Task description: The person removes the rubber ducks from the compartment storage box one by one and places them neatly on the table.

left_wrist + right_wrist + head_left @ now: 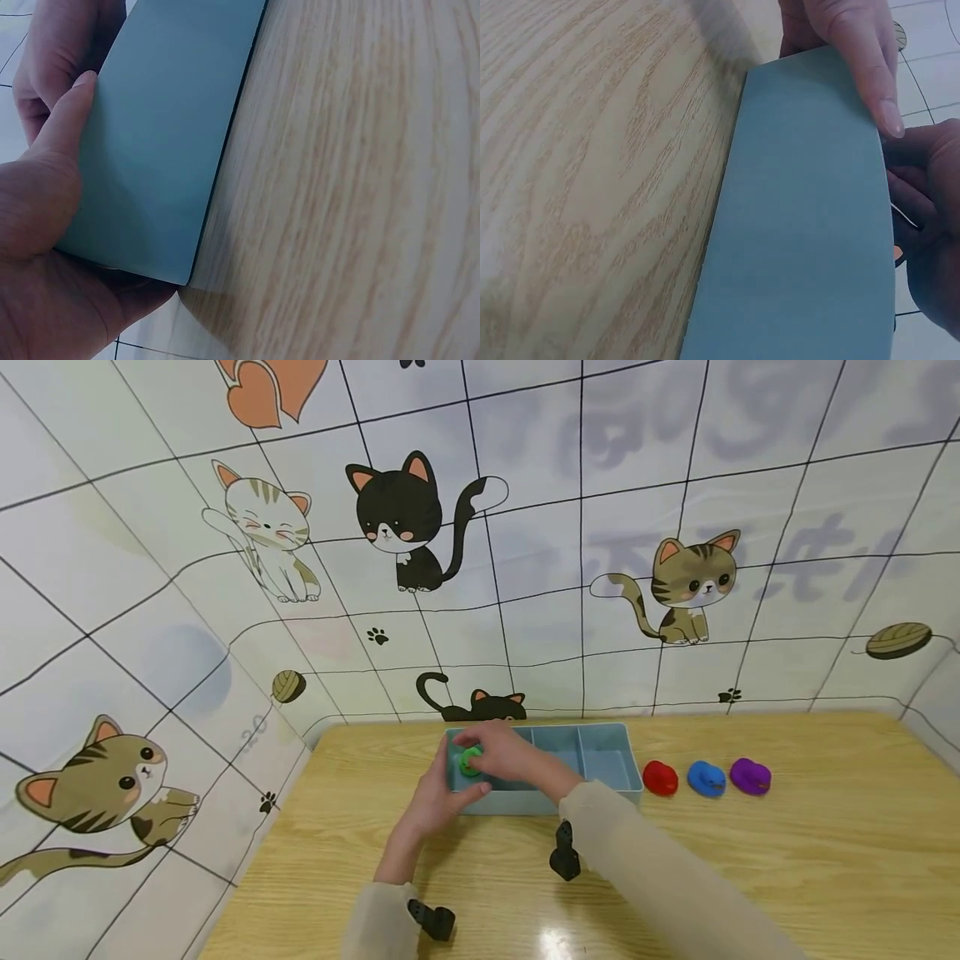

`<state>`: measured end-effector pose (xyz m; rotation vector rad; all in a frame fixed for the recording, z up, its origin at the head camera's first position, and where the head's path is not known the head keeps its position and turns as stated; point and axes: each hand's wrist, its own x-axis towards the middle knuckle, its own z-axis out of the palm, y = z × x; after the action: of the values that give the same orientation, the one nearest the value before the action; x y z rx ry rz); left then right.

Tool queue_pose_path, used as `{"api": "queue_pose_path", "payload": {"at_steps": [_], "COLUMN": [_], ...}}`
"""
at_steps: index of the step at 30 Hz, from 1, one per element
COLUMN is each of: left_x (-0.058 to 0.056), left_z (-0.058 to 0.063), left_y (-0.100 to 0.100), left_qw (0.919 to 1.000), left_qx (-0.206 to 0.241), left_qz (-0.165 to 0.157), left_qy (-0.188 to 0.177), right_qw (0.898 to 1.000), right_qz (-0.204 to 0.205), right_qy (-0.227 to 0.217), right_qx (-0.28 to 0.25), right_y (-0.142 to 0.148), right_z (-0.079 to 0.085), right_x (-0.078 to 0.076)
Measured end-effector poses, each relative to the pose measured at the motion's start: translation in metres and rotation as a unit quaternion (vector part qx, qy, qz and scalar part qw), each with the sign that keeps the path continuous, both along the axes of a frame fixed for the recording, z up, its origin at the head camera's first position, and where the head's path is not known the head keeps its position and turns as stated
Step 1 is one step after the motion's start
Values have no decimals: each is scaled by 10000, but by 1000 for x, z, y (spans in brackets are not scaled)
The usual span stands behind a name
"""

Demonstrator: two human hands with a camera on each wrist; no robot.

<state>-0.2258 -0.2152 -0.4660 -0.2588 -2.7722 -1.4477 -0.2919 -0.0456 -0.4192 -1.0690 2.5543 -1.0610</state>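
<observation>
A light blue divided box (517, 804) stands on the wooden table, long side toward me. My left hand (435, 795) grips its left end, with the thumb on the front rim and the fingers along the end wall. In the leftmost part of the box is a small green rubber duck (469, 762), which my right hand (504, 752) pinches from above, reaching in over the front rim. In both wrist views the box's front wall (161, 142) hides the duck. The right wrist view shows the left thumb (881, 101) on the rim, close to the right hand's fingers.
To the right of the box sit a red duck (660, 778), a blue duck (707, 778) and a purple duck (751, 777) in a row. Right behind the box rises a wall (540, 652) with cat pictures; another wall (187, 760) borders the table's left side.
</observation>
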Motion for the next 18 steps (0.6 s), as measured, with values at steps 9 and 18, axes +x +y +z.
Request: {"api": "queue_pose_path", "payload": {"at_steps": [9,18], "left_x": [1,2], "left_z": [0,2], "left_y": [3,3], "left_qw": [9999,9999], "left_qx": [90,94], "left_qz": [-20,17], "left_qy": [-140,-118], "right_qw": [9981,9994], "right_qz": [28,-22], "right_qy": [365,250], "right_qx": [486,237], "right_y": [-4,-10], "right_z": [-9,-15], "right_x": [-6,-8]}}
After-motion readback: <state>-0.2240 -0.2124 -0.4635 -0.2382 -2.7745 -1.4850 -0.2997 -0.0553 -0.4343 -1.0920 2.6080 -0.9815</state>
